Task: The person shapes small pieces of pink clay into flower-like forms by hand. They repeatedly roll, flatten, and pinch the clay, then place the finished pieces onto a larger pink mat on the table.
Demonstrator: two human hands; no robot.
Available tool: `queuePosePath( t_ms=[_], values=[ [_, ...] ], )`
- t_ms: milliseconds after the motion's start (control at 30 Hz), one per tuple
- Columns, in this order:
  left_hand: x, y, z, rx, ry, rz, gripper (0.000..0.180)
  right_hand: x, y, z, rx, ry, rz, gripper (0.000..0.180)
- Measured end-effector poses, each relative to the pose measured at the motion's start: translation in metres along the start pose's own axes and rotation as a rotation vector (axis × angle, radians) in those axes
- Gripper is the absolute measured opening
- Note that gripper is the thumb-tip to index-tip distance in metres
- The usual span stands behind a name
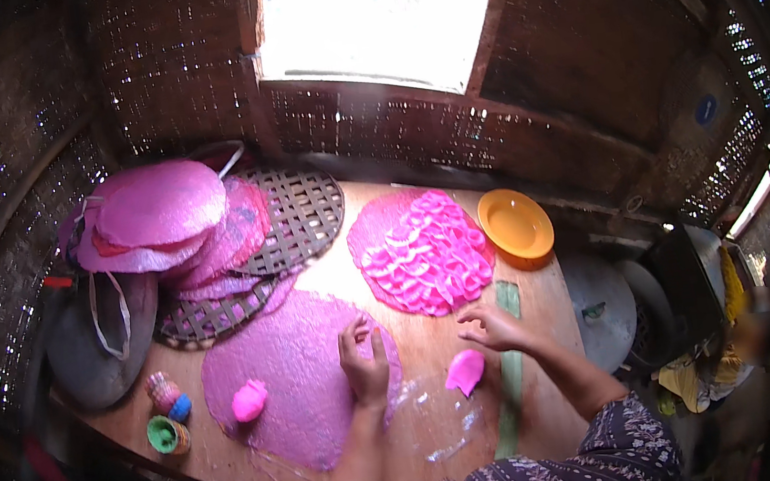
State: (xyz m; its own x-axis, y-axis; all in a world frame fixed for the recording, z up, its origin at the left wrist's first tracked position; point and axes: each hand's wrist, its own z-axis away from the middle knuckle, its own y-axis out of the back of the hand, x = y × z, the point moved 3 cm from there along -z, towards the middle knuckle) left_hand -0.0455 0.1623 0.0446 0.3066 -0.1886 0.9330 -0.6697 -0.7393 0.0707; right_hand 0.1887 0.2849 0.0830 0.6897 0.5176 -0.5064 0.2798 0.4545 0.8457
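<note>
My left hand (365, 363) hovers over the right part of a large round pink sheet (295, 367), fingers curled up with a gap to the thumb and nothing seen in them. To its right, my right hand (495, 328) is above the table by a green strip (510, 369), fingers apart and holding nothing visible. Just below it lies a smooth bright pink piece (465, 371) with a pointed end. A crumpled pink lump (249, 401) sits on the sheet's left part. Beyond my hands, ruffled pink pieces (431, 259) are heaped on another round pink sheet (369, 228).
A yellow plate (517, 226) is at the table's back right edge. Stacked pink rounds (160, 206) and a dark woven lattice tray (300, 212) fill the back left. A cup with green contents (168, 435) and a blue ball-like thing (179, 407) stand at left.
</note>
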Motion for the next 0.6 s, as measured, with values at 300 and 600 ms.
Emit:
queuePosePath(
  t_ms=[300, 600],
  values=[
    [0.033, 0.003, 0.064, -0.638, -0.437, -0.687, 0.035, -0.007, -0.059, 0.077, 0.387, -0.094, 0.017, 0.045],
    [0.061, 0.017, 0.070, -0.775, 0.311, 0.261, 0.016, 0.050, -0.023, 0.094, 0.284, -0.184, -1.445, 0.062]
  ],
)
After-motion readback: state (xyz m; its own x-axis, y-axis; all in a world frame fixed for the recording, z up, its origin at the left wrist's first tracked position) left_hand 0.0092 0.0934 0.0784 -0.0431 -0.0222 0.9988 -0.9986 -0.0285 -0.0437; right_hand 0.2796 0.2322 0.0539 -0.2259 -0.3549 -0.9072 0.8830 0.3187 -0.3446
